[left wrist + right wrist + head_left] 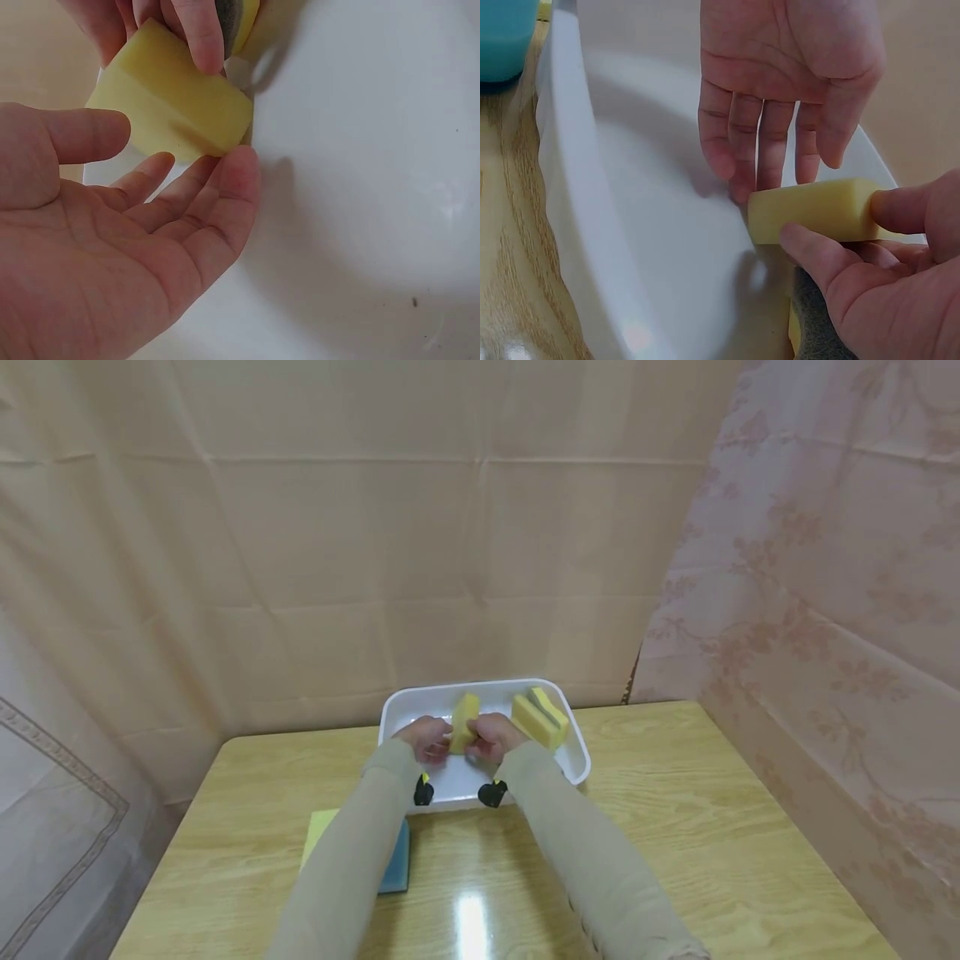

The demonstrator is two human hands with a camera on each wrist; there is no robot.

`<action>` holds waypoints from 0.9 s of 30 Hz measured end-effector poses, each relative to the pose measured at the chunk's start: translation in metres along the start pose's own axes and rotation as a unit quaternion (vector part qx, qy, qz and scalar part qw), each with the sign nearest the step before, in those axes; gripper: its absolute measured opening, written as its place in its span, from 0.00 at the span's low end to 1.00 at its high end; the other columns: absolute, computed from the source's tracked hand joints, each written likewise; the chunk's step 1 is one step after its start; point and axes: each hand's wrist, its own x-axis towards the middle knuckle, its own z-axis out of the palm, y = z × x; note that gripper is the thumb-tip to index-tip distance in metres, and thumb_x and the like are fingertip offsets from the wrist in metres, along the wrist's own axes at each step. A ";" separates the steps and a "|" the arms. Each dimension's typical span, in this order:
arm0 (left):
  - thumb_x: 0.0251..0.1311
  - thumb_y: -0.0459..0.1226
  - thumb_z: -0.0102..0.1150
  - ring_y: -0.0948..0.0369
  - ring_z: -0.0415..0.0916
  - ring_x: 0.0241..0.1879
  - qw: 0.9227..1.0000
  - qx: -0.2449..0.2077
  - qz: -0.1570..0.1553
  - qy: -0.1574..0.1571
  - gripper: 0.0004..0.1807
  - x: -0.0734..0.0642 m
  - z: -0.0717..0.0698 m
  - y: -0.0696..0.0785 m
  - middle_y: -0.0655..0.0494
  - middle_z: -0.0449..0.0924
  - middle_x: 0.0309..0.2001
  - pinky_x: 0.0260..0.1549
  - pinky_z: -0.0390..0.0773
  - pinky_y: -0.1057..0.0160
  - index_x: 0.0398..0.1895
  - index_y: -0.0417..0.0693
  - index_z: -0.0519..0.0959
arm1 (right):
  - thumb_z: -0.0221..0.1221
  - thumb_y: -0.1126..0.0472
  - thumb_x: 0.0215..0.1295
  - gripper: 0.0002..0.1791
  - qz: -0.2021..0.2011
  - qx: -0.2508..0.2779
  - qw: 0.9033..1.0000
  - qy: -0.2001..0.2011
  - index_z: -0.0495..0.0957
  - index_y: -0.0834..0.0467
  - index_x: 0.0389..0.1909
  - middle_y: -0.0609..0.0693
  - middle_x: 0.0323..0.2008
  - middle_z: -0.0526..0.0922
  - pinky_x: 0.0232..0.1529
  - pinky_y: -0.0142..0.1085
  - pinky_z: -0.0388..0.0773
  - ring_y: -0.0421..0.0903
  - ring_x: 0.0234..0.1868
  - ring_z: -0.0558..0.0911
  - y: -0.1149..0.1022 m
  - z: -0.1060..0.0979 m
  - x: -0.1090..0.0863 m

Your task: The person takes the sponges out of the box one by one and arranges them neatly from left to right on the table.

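Note:
A yellow sponge [466, 718] stands over the white tray [397, 703], between the two hands. The right hand [495, 735] pinches it; in the right wrist view the right thumb and fingers grip one end of the sponge [810, 210]. The left hand [427, 739] is on the other side, its palm turned up and fingers loosely extended in the left wrist view. The left fingertips [238, 169] lie close against the sponge's lower edge; whether they touch is hard to tell. Two more yellow sponges with grey-green scouring sides [536, 722] lean together at the tray's right end.
The tray stands at the back of a wooden table [675, 793], near a beige curtain [450, 543]. At the front left, partly under the left sleeve, lie a yellow flat piece [321, 828] and a blue block [396, 864]. A patterned cloth [825, 610] hangs at the right.

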 end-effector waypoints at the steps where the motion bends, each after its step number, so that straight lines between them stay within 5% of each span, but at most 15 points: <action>1: 0.74 0.36 0.45 0.46 0.73 0.59 1.000 -0.001 0.000 -0.002 0.26 0.000 0.000 0.000 0.33 0.69 0.65 0.57 0.79 0.53 0.70 0.33 0.61 | 0.49 0.67 0.77 0.17 -0.002 0.000 1.000 -0.002 0.70 0.74 0.59 0.61 0.44 0.78 0.58 0.41 0.79 0.52 0.46 0.81 0.000 0.000 0.000; 10: 0.75 0.36 0.43 0.48 0.74 0.56 1.000 -0.004 0.007 -0.009 0.25 -0.003 -0.001 0.003 0.34 0.69 0.65 0.55 0.80 0.53 0.70 0.33 0.63 | 0.49 0.67 0.78 0.19 -0.008 0.025 0.999 -0.029 0.68 0.74 0.63 0.64 0.49 0.77 0.59 0.42 0.79 0.56 0.53 0.79 -0.002 -0.003 0.000; 18: 0.75 0.37 0.43 0.51 0.73 0.49 1.000 0.003 0.018 -0.006 0.24 -0.009 -0.003 0.005 0.35 0.69 0.64 0.55 0.79 0.54 0.69 0.34 0.62 | 0.48 0.66 0.78 0.18 -0.018 0.019 0.998 -0.058 0.69 0.72 0.62 0.59 0.44 0.77 0.46 0.35 0.82 0.49 0.41 0.78 -0.006 -0.005 -0.004; 21: 0.75 0.37 0.43 0.53 0.74 0.44 1.000 0.000 0.023 -0.006 0.20 -0.011 -0.005 0.006 0.39 0.73 0.57 0.49 0.80 0.57 0.64 0.34 0.65 | 0.47 0.65 0.79 0.18 -0.029 0.010 0.997 -0.065 0.69 0.71 0.63 0.59 0.44 0.77 0.46 0.34 0.83 0.48 0.40 0.78 -0.009 -0.007 -0.007; 27: 0.70 0.32 0.44 0.59 0.73 0.29 0.999 -0.020 0.040 -0.002 0.07 -0.019 -0.011 0.007 0.48 0.74 0.37 0.34 0.80 0.64 0.46 0.38 0.68 | 0.45 0.64 0.80 0.23 -0.039 0.006 0.996 -0.084 0.63 0.68 0.71 0.65 0.58 0.75 0.60 0.43 0.78 0.53 0.49 0.79 -0.011 -0.011 -0.010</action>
